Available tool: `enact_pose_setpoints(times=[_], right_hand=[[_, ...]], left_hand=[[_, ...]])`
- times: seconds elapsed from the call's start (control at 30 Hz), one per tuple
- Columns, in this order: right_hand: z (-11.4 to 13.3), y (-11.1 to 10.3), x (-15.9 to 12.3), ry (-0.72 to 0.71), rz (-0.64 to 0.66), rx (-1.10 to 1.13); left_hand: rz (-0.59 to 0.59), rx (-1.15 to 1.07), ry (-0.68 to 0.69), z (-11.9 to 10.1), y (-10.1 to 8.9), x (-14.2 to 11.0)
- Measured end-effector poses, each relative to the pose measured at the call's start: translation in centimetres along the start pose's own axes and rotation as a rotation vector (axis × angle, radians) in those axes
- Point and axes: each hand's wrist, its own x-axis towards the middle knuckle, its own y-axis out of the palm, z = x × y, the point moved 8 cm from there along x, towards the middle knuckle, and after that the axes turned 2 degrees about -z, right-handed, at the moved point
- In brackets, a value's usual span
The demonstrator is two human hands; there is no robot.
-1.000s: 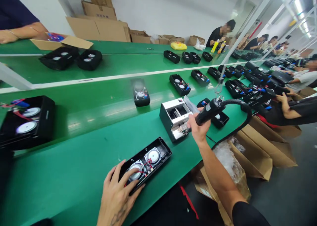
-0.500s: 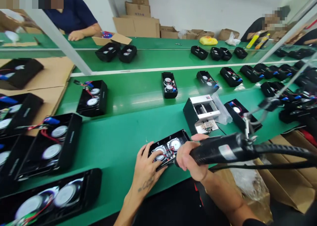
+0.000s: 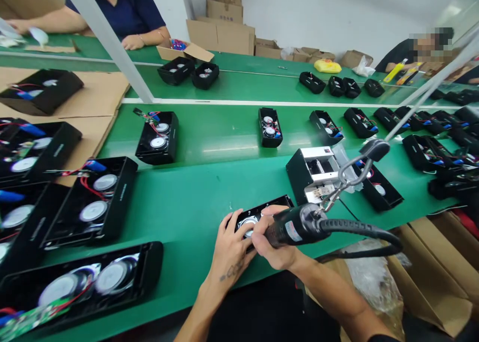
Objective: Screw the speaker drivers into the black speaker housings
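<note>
Holding a black tool (image 3: 299, 225) over a speaker box (image 3: 283, 200)
The right hand (image 3: 276, 241) was wrapped round the tool; the left hand (image 3: 232, 249), fingers spread, gripped the box, seemingly by its sides

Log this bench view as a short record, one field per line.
left hand: left hand, fingers spread over an open black housing
right hand: right hand, gripping a black corded tool; tip hidden
tool support: metal hook at the cord end
beyond the hands: black-and-silver machine on the green bench
left side: housing with two round speakers and a green circuit board
right side: open cardboard cartons below bench level
people: one in a dark blue top across the bench
</note>
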Motion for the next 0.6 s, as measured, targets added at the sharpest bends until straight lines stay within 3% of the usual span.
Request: enact_pose_setpoints(times=[0.1,0.3,0.43,0.6], right_hand=[[1.3,0.5,0.4,-0.113,0.055,-0.071],[2.1,0.8,0.4,-0.166,0.083,-0.161],[1.9,0.7,-0.2,-0.12,0.048,-0.099],[0.7,0.8,-1.3,0.055,0.015,0.006]], left_hand=[[-0.005,-0.006,0.006,-0.1,0.0,-0.1],[-0.067,-0.005,0.022,-0.3,-0.1,-0.3],[-0.031,-0.03,-0.027,0.1,0.6,-0.7],[-0.02,-0.059,-0.048,0.1,1.0,-1.0]])
